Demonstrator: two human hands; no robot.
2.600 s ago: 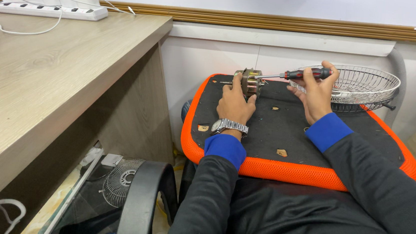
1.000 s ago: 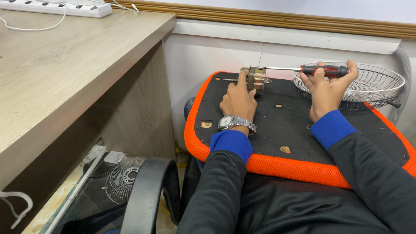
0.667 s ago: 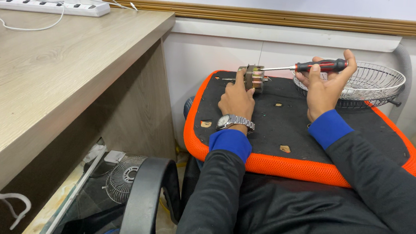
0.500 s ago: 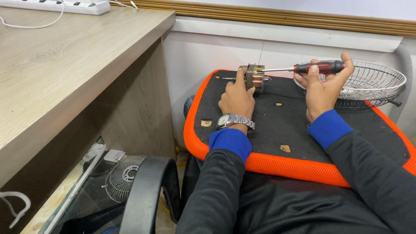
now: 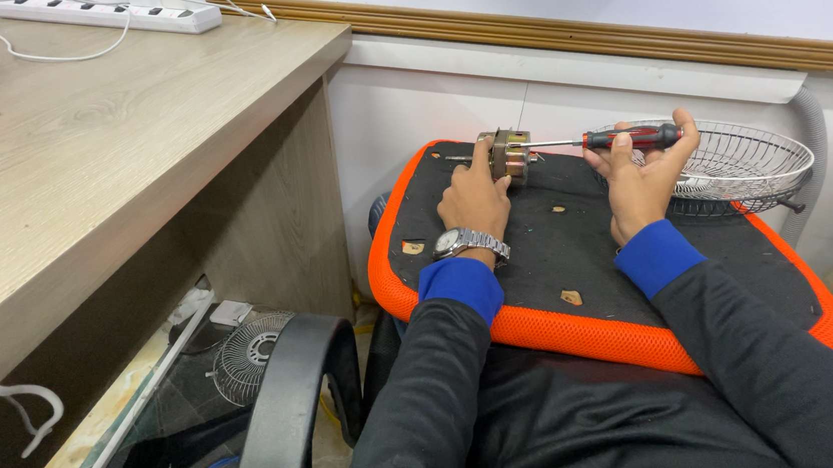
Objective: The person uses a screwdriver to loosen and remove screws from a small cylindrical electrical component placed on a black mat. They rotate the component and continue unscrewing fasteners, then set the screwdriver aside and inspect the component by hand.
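Black, orange-rimmed pad point(image 5: 693, 288) on the lap as work surface; left hand point(image 5: 475, 197), fingers closed on the motor point(image 5: 507, 154) to steady it at the pad's far edge; right hand point(image 5: 642, 179), fingers wrapped round the screwdriver point(image 5: 636, 138), tip at the motor; wire guard point(image 5: 744, 167) behind.

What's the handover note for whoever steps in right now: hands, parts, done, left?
Left hand: steadies the small motor block at the far edge of the black pad.
Right hand: grips the red-and-black screwdriver, held level, tip at the block.
Wire basket sits at the pad's far right; small loose pieces lie on the pad.
Done: block positioned, driver at the block.
Left: whether any screw is out cannot be told.
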